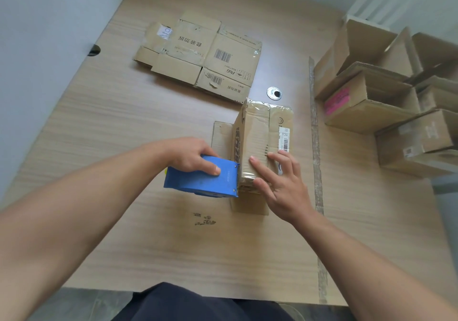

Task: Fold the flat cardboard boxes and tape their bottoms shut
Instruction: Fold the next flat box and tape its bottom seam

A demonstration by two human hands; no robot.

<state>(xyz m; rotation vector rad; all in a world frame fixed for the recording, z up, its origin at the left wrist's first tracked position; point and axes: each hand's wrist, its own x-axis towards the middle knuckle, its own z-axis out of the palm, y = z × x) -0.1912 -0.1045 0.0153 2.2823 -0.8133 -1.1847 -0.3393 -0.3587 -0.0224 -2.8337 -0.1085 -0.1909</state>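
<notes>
Head view. Right hand (282, 184): fingers spread apart, pressed flat on the near end of the folded cardboard box (260, 145), which stands mid-table under its fingertips. Left hand (190, 156): fingers wrapped tight around the blue tape dispenser (203, 179), its front edge touching the box's near left side. Beyond: flat cardboard box (198, 55) lying on the wooden table (124, 127). Right: folded boxes (386, 100), stacked.

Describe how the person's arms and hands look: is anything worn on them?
Both forearms are bare, with no sleeves visible. The left hand and right hand wear no gloves, rings, watch or bracelet. The fingernails are short and unpainted. Dark trousers show below.
</notes>
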